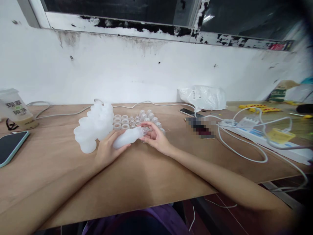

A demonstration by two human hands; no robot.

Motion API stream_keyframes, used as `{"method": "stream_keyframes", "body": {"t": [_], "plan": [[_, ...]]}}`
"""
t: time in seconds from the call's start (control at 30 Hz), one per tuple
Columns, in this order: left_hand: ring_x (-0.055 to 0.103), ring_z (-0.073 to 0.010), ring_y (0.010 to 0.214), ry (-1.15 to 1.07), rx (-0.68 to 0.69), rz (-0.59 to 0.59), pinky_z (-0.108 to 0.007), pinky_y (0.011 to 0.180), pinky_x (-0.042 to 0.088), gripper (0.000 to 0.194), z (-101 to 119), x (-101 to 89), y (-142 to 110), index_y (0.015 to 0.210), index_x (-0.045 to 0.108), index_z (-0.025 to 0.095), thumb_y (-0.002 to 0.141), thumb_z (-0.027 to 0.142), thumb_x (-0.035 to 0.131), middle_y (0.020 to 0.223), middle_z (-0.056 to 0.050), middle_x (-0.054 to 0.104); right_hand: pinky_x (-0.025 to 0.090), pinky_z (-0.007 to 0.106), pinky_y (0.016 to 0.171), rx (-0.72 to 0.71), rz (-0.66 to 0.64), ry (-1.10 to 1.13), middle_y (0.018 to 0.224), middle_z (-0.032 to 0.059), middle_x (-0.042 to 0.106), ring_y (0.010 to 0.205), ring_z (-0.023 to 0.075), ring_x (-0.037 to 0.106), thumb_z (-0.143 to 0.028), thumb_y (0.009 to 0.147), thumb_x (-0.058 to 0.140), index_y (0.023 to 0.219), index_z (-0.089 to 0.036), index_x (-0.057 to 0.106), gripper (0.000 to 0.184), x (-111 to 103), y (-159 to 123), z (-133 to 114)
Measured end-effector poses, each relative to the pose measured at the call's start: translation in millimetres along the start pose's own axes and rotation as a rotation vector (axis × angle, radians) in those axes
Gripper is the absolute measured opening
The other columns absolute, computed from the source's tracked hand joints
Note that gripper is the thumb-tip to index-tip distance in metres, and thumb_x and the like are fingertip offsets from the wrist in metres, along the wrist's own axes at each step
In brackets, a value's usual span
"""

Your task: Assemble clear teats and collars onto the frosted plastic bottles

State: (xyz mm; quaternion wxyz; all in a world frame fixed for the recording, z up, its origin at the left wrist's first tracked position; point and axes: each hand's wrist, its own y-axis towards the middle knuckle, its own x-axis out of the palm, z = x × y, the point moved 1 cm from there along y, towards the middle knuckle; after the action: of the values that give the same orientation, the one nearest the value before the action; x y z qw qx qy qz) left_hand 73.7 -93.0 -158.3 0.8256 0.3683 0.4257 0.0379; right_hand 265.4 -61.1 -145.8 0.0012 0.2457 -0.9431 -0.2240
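Observation:
A frosted white baby bottle (pixel 126 137) lies tilted across my left hand (pixel 107 146), whose fingers are wrapped round its body. Its neck points right, toward my right hand (pixel 156 138), which pinches a clear top piece (pixel 145 131) at the mouth of the bottle. My fingers partly cover that piece, so I cannot tell whether it is a nipple or a cap. Behind my hands stand rows of translucent collar rings (pixel 117 120), small clear nipples (pixel 132 122) and domed clear caps (pixel 151 116). Several more frosted bottles (pixel 99 121) are grouped left of the rings.
A drink cup (pixel 17 109) and a phone (pixel 12 147) are at the left. Toward the back right lie a white plastic bag (pixel 204 98), another phone (pixel 190 113) and a power strip (pixel 266 140) with looped white cables. The wooden table (pixel 156 182) ends close to my body.

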Motion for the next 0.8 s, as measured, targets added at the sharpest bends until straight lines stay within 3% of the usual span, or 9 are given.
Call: {"method": "stream_keyframes", "body": {"t": [0.2, 0.47, 0.67, 0.8], "plan": [[0.050, -0.0199, 0.097, -0.043, 0.049, -0.049, -0.033, 0.084, 0.040, 0.042, -3, -3.3, 2, 0.110, 0.047, 0.020, 0.072, 0.039, 0.051, 0.105, -0.006, 0.054, 0.044, 0.031, 0.078, -0.128, -0.156, -0.272, 0.112, 0.0042, 0.041, 0.108, 0.0179, 0.040, -0.022, 0.071, 0.055, 0.103, -0.026, 0.050, 0.033, -8, 1, -6], [0.052, -0.0213, 0.095, -0.079, 0.092, -0.109, -0.035, 0.083, 0.042, 0.046, -7, -7.2, 4, 0.109, 0.048, 0.019, 0.069, 0.041, 0.054, 0.105, -0.007, 0.056, 0.041, 0.034, 0.083, -0.170, -0.275, -0.285, 0.114, 0.0031, 0.045, 0.112, 0.0170, 0.038, -0.016, 0.073, 0.051, 0.097, -0.025, 0.052, 0.026, -13, 1, -9], [0.051, -0.0196, 0.097, 0.016, 0.111, -0.103, -0.032, 0.082, 0.042, 0.046, -10, -8.7, 3, 0.112, 0.046, 0.021, 0.071, 0.039, 0.053, 0.106, -0.006, 0.054, 0.043, 0.033, 0.082, -0.067, -0.219, -0.276, 0.114, 0.0030, 0.047, 0.104, 0.0168, 0.046, -0.021, 0.070, 0.057, 0.106, -0.025, 0.048, 0.037, -14, 3, -3], [0.050, -0.0185, 0.098, 0.085, 0.175, -0.045, -0.030, 0.083, 0.041, 0.044, -11, -7.7, 3, 0.113, 0.045, 0.021, 0.072, 0.037, 0.052, 0.108, -0.007, 0.053, 0.050, 0.027, 0.062, 0.051, -0.142, -0.227, 0.112, 0.0047, 0.048, 0.086, 0.0149, 0.054, -0.028, 0.067, 0.059, 0.105, -0.024, 0.048, 0.039, -13, 4, 2]]}}
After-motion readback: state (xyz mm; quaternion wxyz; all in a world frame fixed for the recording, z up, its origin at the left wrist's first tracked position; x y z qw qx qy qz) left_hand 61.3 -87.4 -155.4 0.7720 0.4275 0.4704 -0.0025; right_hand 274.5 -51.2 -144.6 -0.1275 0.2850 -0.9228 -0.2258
